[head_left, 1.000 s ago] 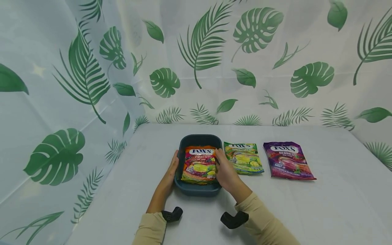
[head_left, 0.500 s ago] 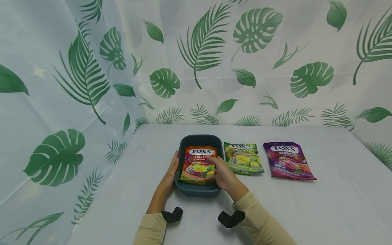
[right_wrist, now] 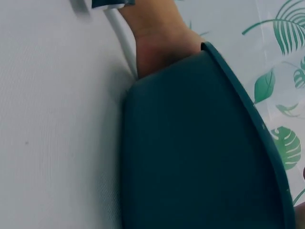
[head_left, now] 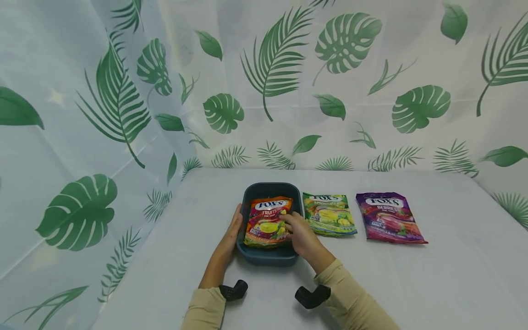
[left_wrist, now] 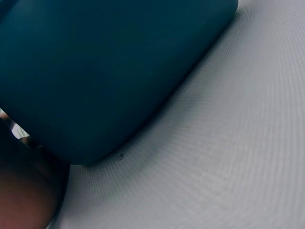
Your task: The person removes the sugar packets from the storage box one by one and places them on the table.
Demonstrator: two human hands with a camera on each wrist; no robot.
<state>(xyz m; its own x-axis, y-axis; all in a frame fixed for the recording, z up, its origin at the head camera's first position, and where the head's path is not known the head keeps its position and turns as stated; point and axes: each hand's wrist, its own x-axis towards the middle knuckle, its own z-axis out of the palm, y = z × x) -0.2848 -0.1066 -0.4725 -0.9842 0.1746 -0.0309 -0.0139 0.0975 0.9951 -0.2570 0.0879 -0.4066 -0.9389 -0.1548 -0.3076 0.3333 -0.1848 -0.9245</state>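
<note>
A dark teal plastic bin (head_left: 268, 261) stands on the white table. In it lies an orange-red bag of Fox's Fruits candy (head_left: 264, 222), slightly turned, with a green-yellow edge showing beneath it. My left hand (head_left: 227, 238) rests along the bin's left outer wall, fingers straight. My right hand (head_left: 303, 236) reaches over the right rim, its loosely bent fingers touching the bag's right side. The left wrist view has the bin's outer wall (left_wrist: 95, 71) and part of a hand (left_wrist: 24, 200). In the right wrist view, the bin (right_wrist: 200, 143) hides most of my left hand (right_wrist: 162, 47).
A green Fox's candy bag (head_left: 330, 215) lies flat just right of the bin. Farther right is a purple Fox's Berries bag (head_left: 389, 217). A white curtain with green leaf prints (head_left: 272, 82) hangs behind and to the left of the table (head_left: 462, 275).
My right hand has shifted from the bag's right edge slightly inward over it, and its fingers have spread. The Fruits bag has turned a little. My left hand stays against the bin.
</note>
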